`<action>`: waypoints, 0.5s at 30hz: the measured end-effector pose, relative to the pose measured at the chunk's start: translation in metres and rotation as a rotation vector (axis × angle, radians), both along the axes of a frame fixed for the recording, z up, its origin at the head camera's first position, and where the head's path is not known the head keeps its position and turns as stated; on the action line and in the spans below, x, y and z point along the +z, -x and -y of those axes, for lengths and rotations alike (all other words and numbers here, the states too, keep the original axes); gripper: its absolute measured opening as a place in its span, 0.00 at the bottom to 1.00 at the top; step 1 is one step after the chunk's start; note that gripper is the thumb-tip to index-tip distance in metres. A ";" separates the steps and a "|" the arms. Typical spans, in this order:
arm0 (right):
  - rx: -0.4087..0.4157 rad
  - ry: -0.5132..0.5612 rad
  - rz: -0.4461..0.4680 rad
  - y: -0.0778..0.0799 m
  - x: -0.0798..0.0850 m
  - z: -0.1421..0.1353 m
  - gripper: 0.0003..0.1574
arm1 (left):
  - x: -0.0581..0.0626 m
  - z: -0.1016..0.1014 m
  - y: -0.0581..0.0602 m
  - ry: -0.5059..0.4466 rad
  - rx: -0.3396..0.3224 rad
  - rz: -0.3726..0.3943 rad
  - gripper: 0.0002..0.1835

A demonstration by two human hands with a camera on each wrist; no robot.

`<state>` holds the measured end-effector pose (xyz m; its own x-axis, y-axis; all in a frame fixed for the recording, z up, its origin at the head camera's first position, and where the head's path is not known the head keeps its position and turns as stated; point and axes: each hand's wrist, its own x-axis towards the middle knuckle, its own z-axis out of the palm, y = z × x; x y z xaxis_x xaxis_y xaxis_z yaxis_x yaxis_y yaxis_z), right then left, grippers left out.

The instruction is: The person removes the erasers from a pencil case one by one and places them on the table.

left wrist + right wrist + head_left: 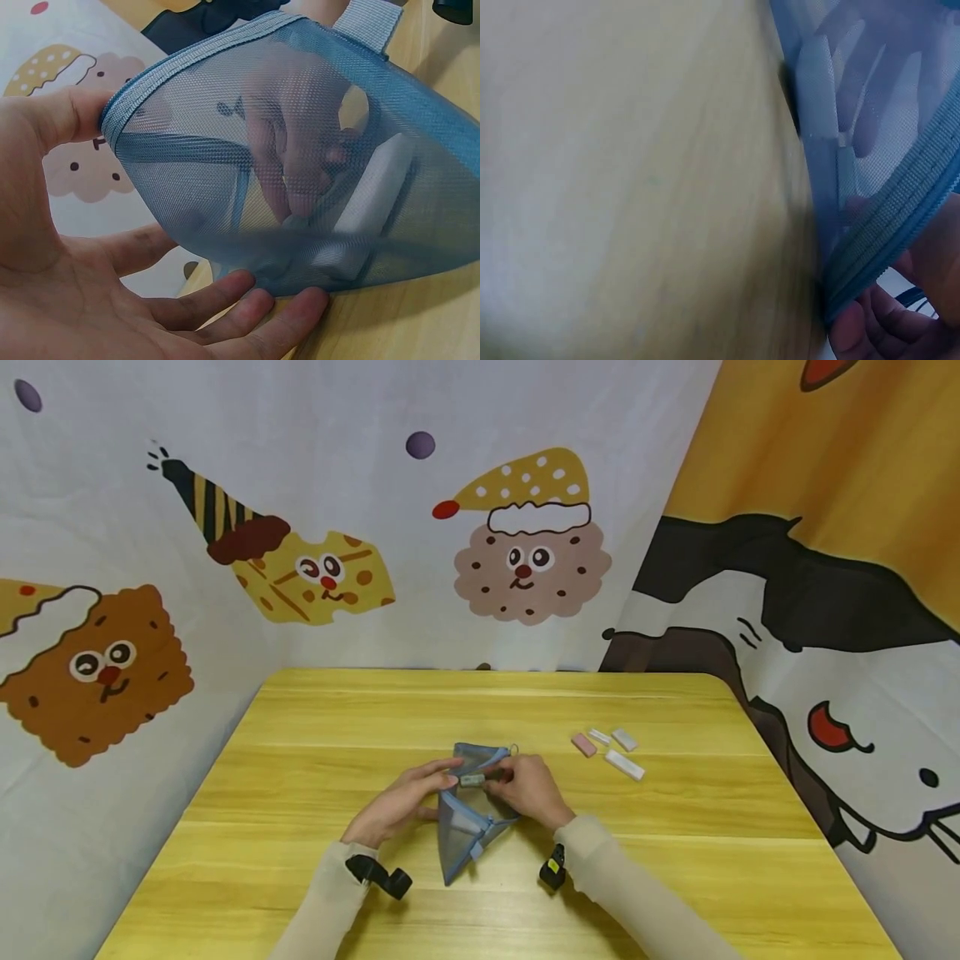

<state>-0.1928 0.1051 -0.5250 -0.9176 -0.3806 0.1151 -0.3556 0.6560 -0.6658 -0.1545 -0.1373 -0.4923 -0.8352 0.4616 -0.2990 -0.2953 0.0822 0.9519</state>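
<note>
A blue mesh zip pouch [463,827] stands unzipped on the table between both hands. My left hand [401,802] holds its left side, and in the left wrist view the other fingers [277,322] lie along its lower edge. My right hand [528,789] reaches into the mouth of the pouch, its fingertips pinching a small grey-green eraser-like block [472,780]. Through the mesh in the left wrist view, a longer white block [375,202] leans inside near those fingers. The zip edge [900,210] crosses in front of the right hand in the right wrist view.
To the right of the pouch on the wooden table [315,710] lie a pink block [583,744], a thin white piece [599,737], a grey-white block [624,740] and a longer white block [624,765]. A cartoon-printed curtain [337,410] hangs behind the table.
</note>
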 end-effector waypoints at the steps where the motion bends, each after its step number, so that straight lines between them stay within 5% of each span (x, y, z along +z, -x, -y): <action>1: -0.006 0.005 -0.002 0.000 0.000 0.000 0.08 | 0.000 0.000 0.000 0.000 -0.001 0.001 0.37; 15: 0.092 0.027 0.155 0.000 0.006 -0.020 0.05 | -0.002 0.002 0.001 -0.012 -0.005 0.004 0.37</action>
